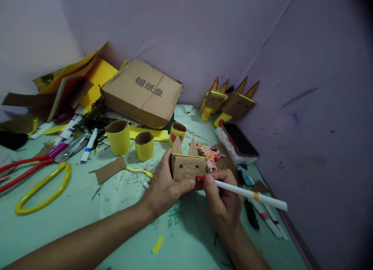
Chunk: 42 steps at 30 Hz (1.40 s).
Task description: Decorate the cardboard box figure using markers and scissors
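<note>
My left hand (164,184) grips a small cardboard animal head (188,166) by its left side, thumb along the lower front. Two pointed cardboard ears stand on top of it, and two blue dots mark its front. In my right hand (223,196) is a white marker (250,193) with an orange band, its red tip pointing left against or very close to the head's lower right. Just behind the head stands a short yellow cardboard tube (177,133) with a red patch. Two plain yellow tubes (117,138) are farther left.
Red and yellow scissors (55,161) lie open at left among markers. A cardboard box (142,92) leans at the back. Two finished-looking cardboard figures (214,101) stand by the wall. A phone (240,140) rests on a tissue pack at right, above more markers (266,217).
</note>
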{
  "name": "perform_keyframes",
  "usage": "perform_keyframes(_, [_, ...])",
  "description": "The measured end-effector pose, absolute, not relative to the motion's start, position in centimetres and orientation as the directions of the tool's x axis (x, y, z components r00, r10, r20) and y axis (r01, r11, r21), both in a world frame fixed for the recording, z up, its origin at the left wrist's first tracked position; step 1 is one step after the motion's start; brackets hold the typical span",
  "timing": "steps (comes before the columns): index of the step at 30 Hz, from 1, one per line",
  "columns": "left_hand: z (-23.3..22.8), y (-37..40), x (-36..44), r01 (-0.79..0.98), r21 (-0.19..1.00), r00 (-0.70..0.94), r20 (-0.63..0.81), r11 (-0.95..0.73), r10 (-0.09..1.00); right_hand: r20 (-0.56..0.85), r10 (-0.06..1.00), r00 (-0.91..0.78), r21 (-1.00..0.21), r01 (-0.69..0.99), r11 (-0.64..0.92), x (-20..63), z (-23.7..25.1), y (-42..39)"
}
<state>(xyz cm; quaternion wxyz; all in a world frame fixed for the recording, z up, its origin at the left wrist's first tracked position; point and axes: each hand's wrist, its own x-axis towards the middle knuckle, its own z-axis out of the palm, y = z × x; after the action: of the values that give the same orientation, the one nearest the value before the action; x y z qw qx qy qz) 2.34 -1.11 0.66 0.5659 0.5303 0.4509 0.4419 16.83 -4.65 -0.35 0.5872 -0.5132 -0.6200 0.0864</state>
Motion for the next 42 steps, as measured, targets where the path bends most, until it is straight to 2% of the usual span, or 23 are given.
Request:
perform_keyframes(25, [0.6,-1.1,2.4,-0.06,0.997,0.214,-0.042,0.056,0.976,0.649,0.71,0.274,-0.709,0.557,0.433,16.6,-0.2,-4.5])
perform_keyframes(33, [0.3,-1.0,2.2,-0.058,0.997,0.208,-0.028,0.041,0.978,0.561,0.704,0.436,-0.821,0.401,0.406,17.0,-1.2,-4.9])
perform_keyframes(42, [0.6,-1.1,2.3,-0.054,0.998,0.211,-0.009,0.02,0.977,0.66,0.707,0.252,-0.692,0.571,0.442,16.8,-0.2,-4.6])
